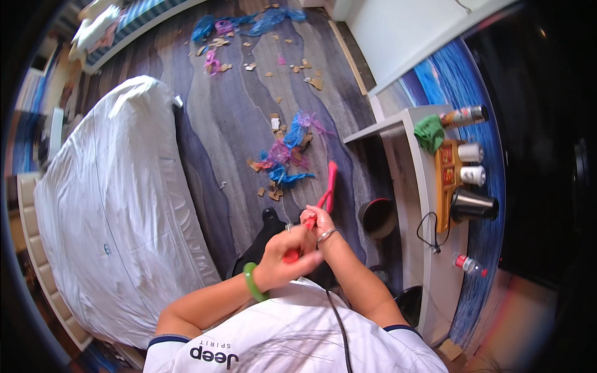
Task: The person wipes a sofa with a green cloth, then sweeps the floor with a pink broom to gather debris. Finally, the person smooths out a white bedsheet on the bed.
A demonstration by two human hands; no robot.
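Holding: one red long-handled tool (332,177), angled toward 1 o'clock; fingers of right hand (317,219) clamped on it, those of left hand (283,252) curled, grip unclear. Outstanding, seemingly: plastic bags (293,135), cardboard scraps (274,193) strewn at 12 o'clock. Amount done: cannot tell.

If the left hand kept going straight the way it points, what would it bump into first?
Most likely the right hand, closed around a long red object just ahead. Depth is unclear, though: the left hand might pass above it instead.

red strip (331,180): partly hidden by hands (280,255) | white shirt (292,326): cut off by lower edge
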